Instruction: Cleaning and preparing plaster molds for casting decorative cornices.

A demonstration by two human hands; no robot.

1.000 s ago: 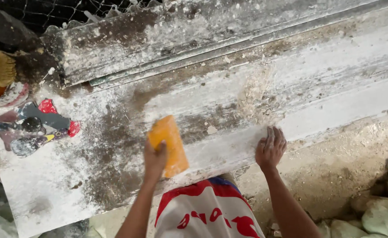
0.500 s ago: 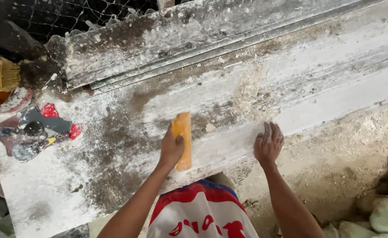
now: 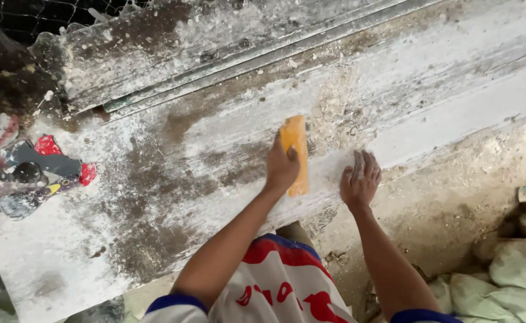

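Note:
My left hand (image 3: 282,166) grips an orange sanding block (image 3: 295,149) and presses it on a long white plaster-coated ledge (image 3: 454,113) that runs diagonally across the view. My right hand (image 3: 360,179) rests flat on the front edge of the same ledge, fingers spread, just right of the block. White dust covers the surface, with dark grey patches (image 3: 149,179) left of the block. My red, white and blue shirt (image 3: 275,287) shows at the bottom.
A pile of tools (image 3: 33,176) with red and dark handles lies at the left end of the ledge. A metal window track (image 3: 227,69) runs along the back. Rubble and pale sacks (image 3: 514,269) lie on the dirt floor at lower right.
My left hand has slid the orange block to the right along the ledge, closer to my right hand. The right hand has stayed planted on the edge.

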